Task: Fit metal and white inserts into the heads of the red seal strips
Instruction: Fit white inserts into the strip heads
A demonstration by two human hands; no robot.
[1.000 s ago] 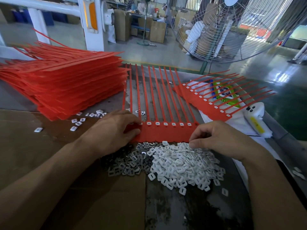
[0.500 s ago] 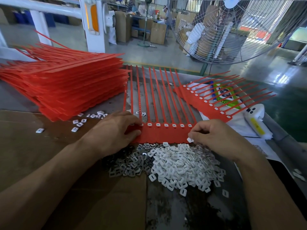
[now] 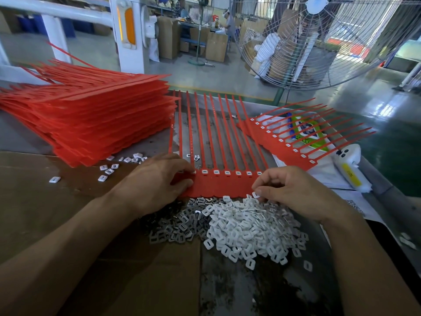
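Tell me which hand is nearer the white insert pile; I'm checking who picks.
Right. The right hand touches the white insert pile at its far edge; the left hand rests on the red strip sheet, further left.

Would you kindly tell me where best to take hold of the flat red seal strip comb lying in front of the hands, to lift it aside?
Probably grip the flat red seal strip comb by its solid head band, from the near edge or its ends. The band is one wide piece, while the thin tails fan away and would likely flex. The left hand already presses that band's left end.
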